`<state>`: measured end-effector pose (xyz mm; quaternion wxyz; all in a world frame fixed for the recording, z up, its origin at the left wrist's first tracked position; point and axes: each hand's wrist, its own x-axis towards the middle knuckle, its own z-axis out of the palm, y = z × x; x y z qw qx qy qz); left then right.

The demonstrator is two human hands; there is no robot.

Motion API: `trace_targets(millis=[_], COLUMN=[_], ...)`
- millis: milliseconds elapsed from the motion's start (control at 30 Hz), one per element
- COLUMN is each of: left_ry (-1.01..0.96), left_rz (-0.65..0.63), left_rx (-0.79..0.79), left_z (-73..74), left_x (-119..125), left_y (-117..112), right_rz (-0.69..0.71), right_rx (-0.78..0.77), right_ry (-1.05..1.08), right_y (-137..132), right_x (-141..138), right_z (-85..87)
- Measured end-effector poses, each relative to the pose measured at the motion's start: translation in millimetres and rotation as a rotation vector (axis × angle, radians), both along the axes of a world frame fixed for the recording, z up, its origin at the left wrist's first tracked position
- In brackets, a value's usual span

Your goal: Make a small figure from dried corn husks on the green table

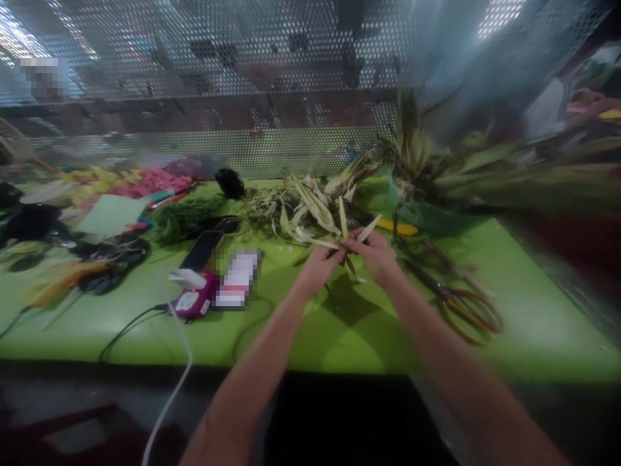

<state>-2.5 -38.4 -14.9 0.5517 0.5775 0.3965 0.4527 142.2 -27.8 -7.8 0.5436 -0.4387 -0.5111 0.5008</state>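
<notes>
Both my hands meet above the middle of a bright green table (339, 323). My left hand (321, 264) and my right hand (376, 252) are closed on the same bunch of pale, dry leaf strips (342, 228), which fan up and outward from my fingers. A loose heap of similar strips and green leaves (295, 207) lies just behind the hands. The picture is blurred by motion.
Scissors with orange handles (460, 304) lie right of my hands, a yellow tool (398, 227) behind them. On the left are a dark phone (202, 250), a purple device with cables (194, 301), pink and yellow flowers (136, 182). Leafy plants (485, 168) crowd the back right.
</notes>
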Motion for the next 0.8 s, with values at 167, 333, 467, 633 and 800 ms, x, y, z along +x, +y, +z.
trace_targets(millis=[167, 333, 467, 633, 800], left_ry=[0.058, 0.212, 0.360, 0.407, 0.365], left_rz=[-0.056, 0.014, 0.061, 0.047, -0.048], left_rx=[0.071, 0.067, 0.113, 0.125, 0.062], left_z=[2.4, -8.1, -15.0, -16.5, -15.9], left_x=[1, 2, 0, 3, 10], left_y=[0, 4, 5, 1, -3], right_rz=[-0.027, -0.274, -0.284, -0.108, -0.089], right_rx=[-0.008, 0.250, 0.595, 0.652, 0.627], right_ry=[-0.073, -0.262, -0.660, -0.814, -0.727], right_y=[6, 11, 1, -7, -6], right_x=[1, 19, 21, 9, 5], right_z=[-9.9, -2.5, 10.9, 12.7, 6.2])
